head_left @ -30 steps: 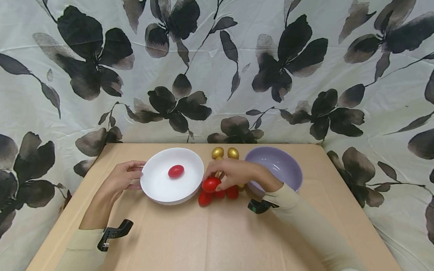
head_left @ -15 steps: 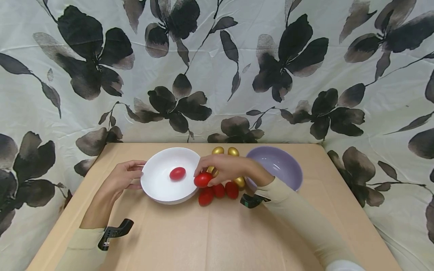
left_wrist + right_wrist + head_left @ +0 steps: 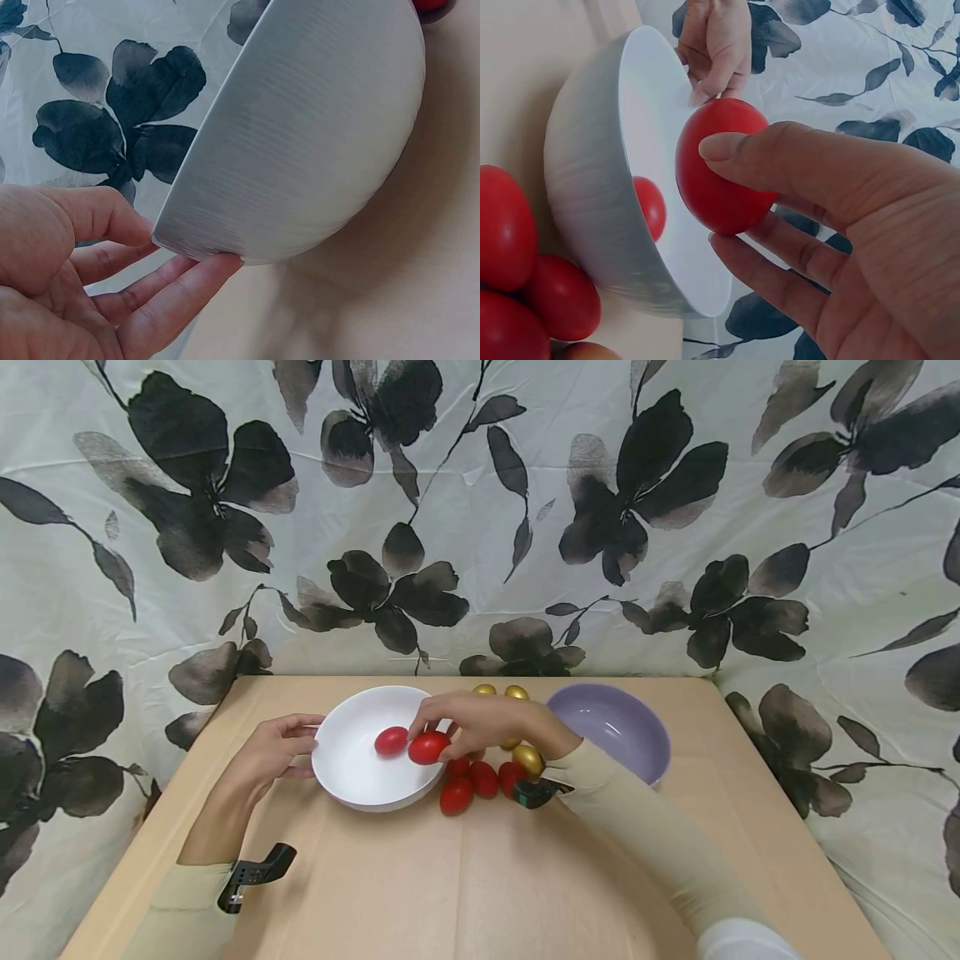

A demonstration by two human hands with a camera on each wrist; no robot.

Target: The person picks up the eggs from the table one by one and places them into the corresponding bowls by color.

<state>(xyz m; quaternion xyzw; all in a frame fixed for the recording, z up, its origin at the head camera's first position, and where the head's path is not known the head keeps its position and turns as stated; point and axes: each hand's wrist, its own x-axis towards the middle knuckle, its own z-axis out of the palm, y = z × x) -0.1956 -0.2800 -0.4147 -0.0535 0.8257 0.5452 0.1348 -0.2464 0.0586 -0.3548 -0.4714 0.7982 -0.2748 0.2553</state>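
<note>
my right hand [image 3: 480, 718]: pinching a red egg [image 3: 429, 748] over the 3 o'clock side of the white bowl [image 3: 360, 781] | left hand [image 3: 277, 747]: holding its rim at 9 | progress: another red egg [image 3: 391, 741] inside, so early imo | remaining: loose red eggs [image 3: 457, 796] around 4, gold eggs [image 3: 530, 761] 2–3

left hand [image 3: 281, 749]: pinching; right hand [image 3: 480, 718]: pinching, palm downward; forearms [image 3: 217, 822]: extended forward, angled inward

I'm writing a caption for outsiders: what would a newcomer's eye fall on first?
Probably the glossy red egg, which the right grip holds over the right side of the white bowl. Next, perhaps, the big dark flowers on the pale cloth behind the table.
</note>
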